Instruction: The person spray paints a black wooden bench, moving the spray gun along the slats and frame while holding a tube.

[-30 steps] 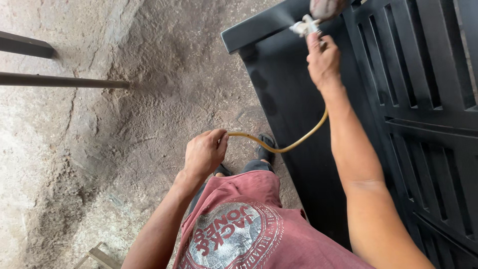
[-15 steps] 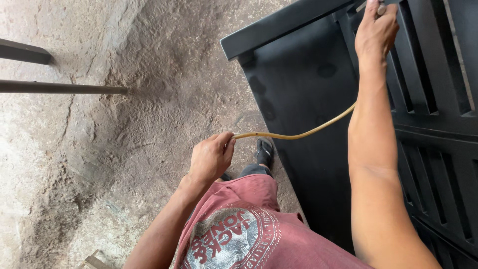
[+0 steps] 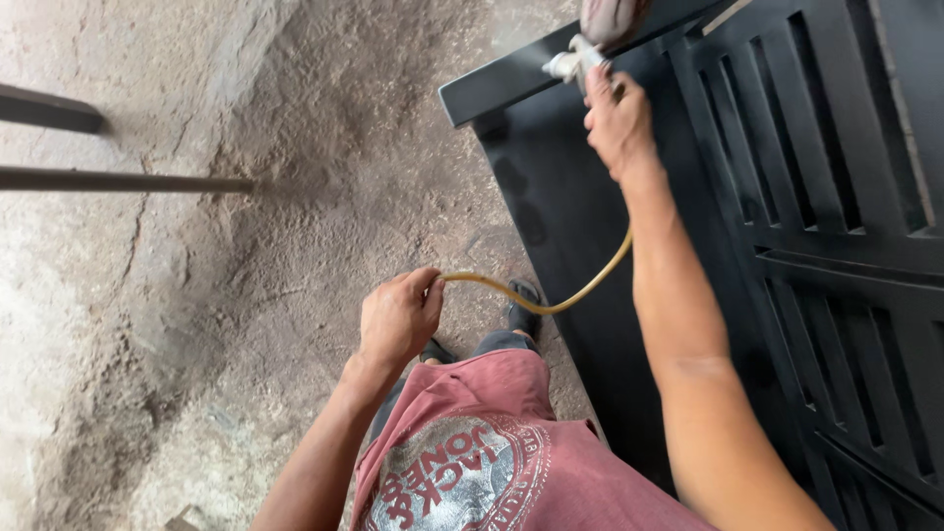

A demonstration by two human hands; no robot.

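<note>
Gripping spray gun in right hand, left hand pinching yellow hose, black gate beside

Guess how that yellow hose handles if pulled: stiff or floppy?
Probably floppy: the yellow hose sags in a curve between the left hand and right hand. Likely light, since a loose grip holds it. Might snag the black gate.
</note>
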